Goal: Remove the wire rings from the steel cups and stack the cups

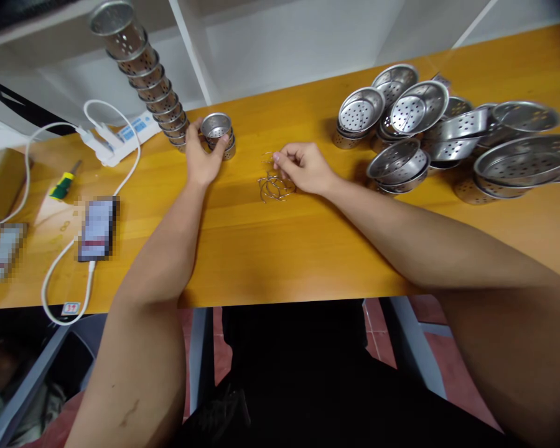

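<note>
My left hand is wrapped around the near-left side of a short stack of small perforated metal cups, thumb in front and fingers behind. The stack stands upright on the wooden table. To its right, my right hand has thumb and forefinger pinched together on a thin bent wire that points left. Beneath those fingertips lies a loose tangle of thin curved wire pieces. A tall leaning stack of similar perforated cups rises just beyond my left hand.
Several perforated metal bowls are heaped at the right of the table. At the left are a white power strip with cables, a screwdriver, a phone, another blurred device and a cardboard box.
</note>
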Demonstrator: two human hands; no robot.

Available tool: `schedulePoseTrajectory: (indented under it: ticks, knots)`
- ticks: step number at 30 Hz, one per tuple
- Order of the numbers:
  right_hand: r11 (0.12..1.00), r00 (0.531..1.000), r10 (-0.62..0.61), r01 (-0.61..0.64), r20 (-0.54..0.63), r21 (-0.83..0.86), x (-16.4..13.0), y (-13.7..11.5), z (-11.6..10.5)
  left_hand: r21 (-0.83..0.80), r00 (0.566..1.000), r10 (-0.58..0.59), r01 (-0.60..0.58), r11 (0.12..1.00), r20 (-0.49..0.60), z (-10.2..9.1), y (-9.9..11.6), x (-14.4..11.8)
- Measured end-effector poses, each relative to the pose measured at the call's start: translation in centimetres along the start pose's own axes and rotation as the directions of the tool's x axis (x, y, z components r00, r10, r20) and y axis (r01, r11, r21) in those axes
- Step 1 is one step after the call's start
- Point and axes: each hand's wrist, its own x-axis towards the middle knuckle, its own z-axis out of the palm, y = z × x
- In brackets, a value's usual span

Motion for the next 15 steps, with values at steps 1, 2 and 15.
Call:
schedulePoseTrajectory:
  ticks: [1, 2, 15]
  knots:
    - [0.999, 1.0, 0.006, -0.005, 0.011, -0.032, 0.0, 0.2, 0.0, -0.01, 0.999, -0.027, 0.026, 1.0, -0.03, 0.2, 0.0, 0.1]
    - [0.997, 1.0, 0.01, -0.009, 0.013, -0.074, -0.1, 0.3, -0.1, -0.022, 0.997, -0.057, 0.056, 0.998, -0.059, 0.5, -0.6, 0.3]
    - [0.81, 0.991, 0.02, -0.095, -0.134, -0.579, -0.1, -0.2, -4.5, 0.111, 0.934, 0.014, 0.027, 0.993, -0.356, 3.9, -10.1, 1.7]
